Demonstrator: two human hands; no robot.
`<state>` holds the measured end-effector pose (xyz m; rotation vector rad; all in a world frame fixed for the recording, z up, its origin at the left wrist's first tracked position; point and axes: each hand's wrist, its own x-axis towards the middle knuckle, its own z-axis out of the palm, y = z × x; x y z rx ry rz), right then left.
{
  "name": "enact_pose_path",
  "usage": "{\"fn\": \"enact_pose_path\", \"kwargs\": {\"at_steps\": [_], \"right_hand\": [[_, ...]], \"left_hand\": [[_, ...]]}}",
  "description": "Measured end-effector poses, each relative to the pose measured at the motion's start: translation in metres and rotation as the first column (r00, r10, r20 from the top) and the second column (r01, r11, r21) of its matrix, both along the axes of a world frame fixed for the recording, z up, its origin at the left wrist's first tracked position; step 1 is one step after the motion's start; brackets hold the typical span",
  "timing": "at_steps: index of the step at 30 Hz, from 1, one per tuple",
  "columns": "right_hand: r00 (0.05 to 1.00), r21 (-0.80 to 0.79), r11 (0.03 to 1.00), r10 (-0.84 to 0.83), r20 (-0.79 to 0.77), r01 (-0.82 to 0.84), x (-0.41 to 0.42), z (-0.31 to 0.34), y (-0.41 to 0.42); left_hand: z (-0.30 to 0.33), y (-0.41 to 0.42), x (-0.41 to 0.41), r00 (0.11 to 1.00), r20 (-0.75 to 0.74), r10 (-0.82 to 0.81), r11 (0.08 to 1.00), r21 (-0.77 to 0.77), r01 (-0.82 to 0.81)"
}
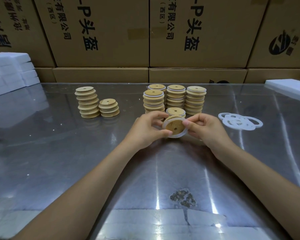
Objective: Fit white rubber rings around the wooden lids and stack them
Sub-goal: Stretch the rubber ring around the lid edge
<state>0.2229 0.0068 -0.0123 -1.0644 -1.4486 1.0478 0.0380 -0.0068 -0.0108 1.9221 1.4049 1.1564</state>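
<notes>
Both hands pinch one wooden lid above the table: left hand curled round its edge, right hand fingertips pulling the white rubber ring round it.

We see through a single head-worn wide-angle camera, looking forward and down across the steel table toward stacked cardboard boxes; our forearms reach in from the bottom edge, close below.

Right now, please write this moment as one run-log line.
step: fitting white rubber ring on round wooden lid | left hand: holds lid | right hand: pinches ring
</notes>
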Motion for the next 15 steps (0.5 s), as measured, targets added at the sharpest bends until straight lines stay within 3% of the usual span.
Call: {"fn": "enact_pose_path", "kwargs": {"at_steps": [2, 4, 9, 12, 15], "right_hand": [[1.0, -0.002, 1.0, 0.004, 0.004, -0.004, 0.0, -0.001, 0.0], [1.0, -0.02, 1.0, 0.004, -0.017, -0.004, 0.0, -0.002, 0.0], [0.974, -0.049, 0.999, -0.007, -0.225, -0.004, -0.005, 0.001, -0.001], [0.978, 0.04, 0.997, -0.05, -0.201, 0.059, -0.007, 0.002, -0.003], [0.988, 0.197, 0.975, -0.076, -0.133, 0.102, -0.009, 0.002, -0.006]], "left_hand": [[0.0, -0.001, 0.001, 0.995, -0.1, 0.007, 0.999, 0.037, -0.003], [-0.001, -0.001, 0.002, 0.995, -0.091, 0.049, 0.998, 0.053, -0.045], [0.0, -0.002, 0.012, 0.971, 0.231, 0.067, 0.998, -0.025, -0.063], [-0.002, -0.005, 0.02, 0.94, 0.337, 0.043, 0.998, -0.065, -0.023], [-0.005, -0.006, 0.025, 0.938, 0.347, 0.002, 1.0, -0.025, 0.007]]}}
